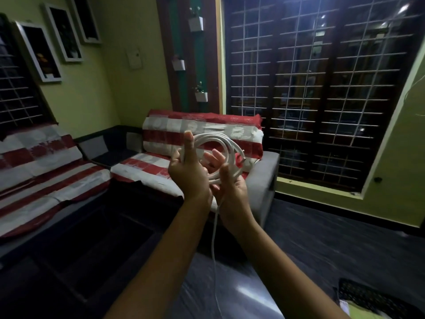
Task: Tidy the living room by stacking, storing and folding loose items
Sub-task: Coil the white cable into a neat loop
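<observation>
A white cable (226, 140) is wound into a loose coil, held up at chest height in front of me. My left hand (186, 172) grips the coil's left side, with the thumb pointing up. My right hand (230, 189) holds the bottom of the coil between thumb and fingers, its other fingers spread inside the loop. One loose strand of the cable (214, 240) hangs straight down between my forearms toward the floor. A metal plug end (243, 160) sticks out on the coil's right side.
Behind the hands is a corner sofa (53, 171) with red-and-white striped covers and a grey armrest (268, 180). A dark low table (96, 245) stands at the lower left. A barred window (322, 88) fills the right wall. A dark patterned basket (372, 298) sits at the bottom right.
</observation>
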Action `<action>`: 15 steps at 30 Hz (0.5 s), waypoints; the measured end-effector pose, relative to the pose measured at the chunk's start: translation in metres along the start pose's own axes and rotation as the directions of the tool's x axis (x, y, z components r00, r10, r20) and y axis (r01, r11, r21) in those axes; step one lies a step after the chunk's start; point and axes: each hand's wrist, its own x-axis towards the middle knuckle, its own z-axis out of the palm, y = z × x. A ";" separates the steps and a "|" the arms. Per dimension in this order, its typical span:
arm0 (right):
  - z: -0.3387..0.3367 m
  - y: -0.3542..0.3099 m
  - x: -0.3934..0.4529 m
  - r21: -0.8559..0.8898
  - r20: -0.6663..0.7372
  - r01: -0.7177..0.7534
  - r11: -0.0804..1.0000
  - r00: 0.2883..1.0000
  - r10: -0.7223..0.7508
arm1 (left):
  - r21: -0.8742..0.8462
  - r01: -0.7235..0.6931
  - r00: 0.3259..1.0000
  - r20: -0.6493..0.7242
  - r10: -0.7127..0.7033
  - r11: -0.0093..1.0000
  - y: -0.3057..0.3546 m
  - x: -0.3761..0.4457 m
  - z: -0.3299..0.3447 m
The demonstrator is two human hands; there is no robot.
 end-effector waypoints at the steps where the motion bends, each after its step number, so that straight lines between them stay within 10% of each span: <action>1: 0.004 -0.001 0.001 -0.014 -0.063 0.037 0.999 0.997 -0.037 | 0.003 0.011 1.000 -0.004 -0.011 1.000 -0.003 -0.005 0.001; 5: 0.011 -0.008 0.007 -0.010 -0.269 0.134 0.991 0.954 -0.132 | 0.001 0.040 0.999 0.020 -0.040 0.999 -0.014 -0.016 -0.002; 11: -0.005 -0.023 0.018 -0.272 -0.183 0.087 0.958 0.973 -0.140 | 0.136 0.147 0.977 0.134 -0.165 0.980 -0.018 -0.019 -0.019; 13: -0.011 -0.031 0.022 -0.470 -0.052 0.081 0.879 0.992 -0.119 | 0.245 0.134 0.974 0.146 -0.174 0.960 -0.024 -0.016 -0.029; 15: -0.011 -0.042 0.029 -0.769 0.078 0.035 0.639 0.996 0.038 | 0.449 -0.153 0.987 0.114 0.113 0.880 -0.024 -0.012 -0.038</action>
